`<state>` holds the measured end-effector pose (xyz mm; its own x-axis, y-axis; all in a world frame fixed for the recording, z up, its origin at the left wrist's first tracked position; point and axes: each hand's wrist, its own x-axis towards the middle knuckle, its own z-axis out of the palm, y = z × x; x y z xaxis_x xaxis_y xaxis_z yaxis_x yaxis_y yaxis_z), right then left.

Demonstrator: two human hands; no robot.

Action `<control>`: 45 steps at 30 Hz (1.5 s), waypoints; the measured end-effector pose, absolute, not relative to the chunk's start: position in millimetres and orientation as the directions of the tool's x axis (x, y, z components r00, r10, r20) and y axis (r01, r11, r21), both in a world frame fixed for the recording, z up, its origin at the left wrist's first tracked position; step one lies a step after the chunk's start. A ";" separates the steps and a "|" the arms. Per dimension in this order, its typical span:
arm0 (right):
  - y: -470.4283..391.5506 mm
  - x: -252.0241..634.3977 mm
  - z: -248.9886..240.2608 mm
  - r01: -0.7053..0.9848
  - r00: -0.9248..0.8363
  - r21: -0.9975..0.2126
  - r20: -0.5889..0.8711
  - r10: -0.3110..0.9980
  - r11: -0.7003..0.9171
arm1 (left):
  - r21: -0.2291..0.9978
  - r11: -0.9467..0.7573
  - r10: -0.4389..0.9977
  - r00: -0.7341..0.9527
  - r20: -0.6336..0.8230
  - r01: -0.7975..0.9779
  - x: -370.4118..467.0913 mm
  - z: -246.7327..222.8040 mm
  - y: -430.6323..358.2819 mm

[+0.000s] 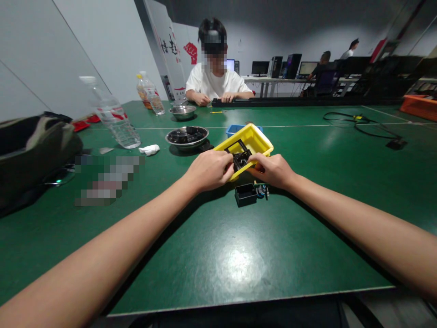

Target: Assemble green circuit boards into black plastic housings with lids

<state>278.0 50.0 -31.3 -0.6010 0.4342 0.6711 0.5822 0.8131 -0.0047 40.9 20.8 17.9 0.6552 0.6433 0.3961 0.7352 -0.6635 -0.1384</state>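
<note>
A yellow plastic bin [262, 146] is tilted above the table, with black plastic frames [241, 156] inside it. My right hand [275, 171] grips its near wall, thumb over the rim and fingers underneath. At the left end of the bin, my left hand [210, 170] is closed with curled fingertips against the black parts; what it pinches is hidden. Below the bin, a small open black box [246, 195] lies on the table. Beside it sits a little circuit board with blue and dark components [262, 191].
A metal bowl of black parts [187, 136] and a blue bin [235, 130] stand beyond my hands. Bottles [118, 120], white tissue [149, 150] and a bag [37, 155] are left. A cable [365, 125] lies right. Across the green table [191, 255] sits a person [216, 79].
</note>
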 end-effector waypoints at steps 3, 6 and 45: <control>50.4 278.9 -32.1 0.586 -0.590 0.007 0.690 0.421 0.810 | -0.110 -0.775 0.558 0.755 0.346 0.623 36.4 16.6 25.0; 50.5 279.0 -31.9 0.601 -0.588 -0.001 0.676 0.444 0.799 | -0.108 -0.802 0.534 0.786 0.313 0.588 34.0 16.8 26.4; 66.5 306.2 -22.9 0.692 -0.084 -0.486 0.681 0.727 0.534 | 0.082 -0.755 0.449 0.422 0.787 0.651 24.4 10.5 16.6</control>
